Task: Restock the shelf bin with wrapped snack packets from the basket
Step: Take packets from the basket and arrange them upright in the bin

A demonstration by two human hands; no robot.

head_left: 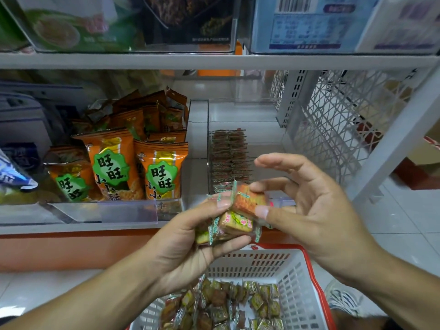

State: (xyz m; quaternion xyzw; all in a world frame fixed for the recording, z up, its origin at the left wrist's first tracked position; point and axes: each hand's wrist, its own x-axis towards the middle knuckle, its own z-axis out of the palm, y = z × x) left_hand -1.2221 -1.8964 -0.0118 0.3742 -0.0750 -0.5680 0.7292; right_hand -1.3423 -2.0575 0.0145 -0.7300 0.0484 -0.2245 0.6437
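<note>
Packets [234, 216] in clear wrap sit at the centre of the frame, held between both hands in front of the shelf. The left hand [190, 236] has its grip closed around a small bundle of them, thumb on top. The right hand [302, 206] pinches one orange packet between thumb and a finger, and its other fingers are spread apart. Behind the hands, at centre right, stands the clear bin [238, 144], with a stack of the same packets against its left wall. The basket [292, 277], white with a red rim, is at the bottom of the frame and holds many more packets. Orange snack bags [133, 163] fill the next bin at centre left.
</note>
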